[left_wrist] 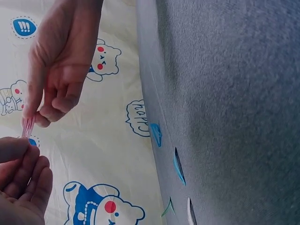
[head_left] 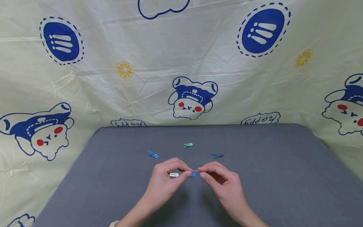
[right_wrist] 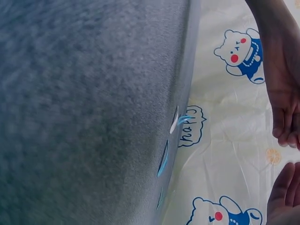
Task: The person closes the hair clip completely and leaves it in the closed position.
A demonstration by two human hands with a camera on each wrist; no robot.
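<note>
A pink snap hair clip (head_left: 195, 171) is held up between both hands above the table. My left hand (head_left: 167, 179) pinches one end between thumb and fingertips. At the other end, my right hand (head_left: 225, 184) pinches it the same way. The left wrist view shows the pink clip (left_wrist: 28, 126) edge to edge between the two hands' fingertips, its slotted shape visible. Below the hands lie a white hair clip (head_left: 174, 174) and a blue hair clip (head_left: 193, 175), the latter partly hidden by the left fingertips. In the right wrist view the held clip is hidden.
Farther back on the grey table (head_left: 269, 183) lie a green hair clip (head_left: 188, 145), a blue hair clip (head_left: 153, 154) to the left and a dark blue hair clip (head_left: 217, 155) to the right. A printed cloth (head_left: 153, 94) hangs behind the table's back edge.
</note>
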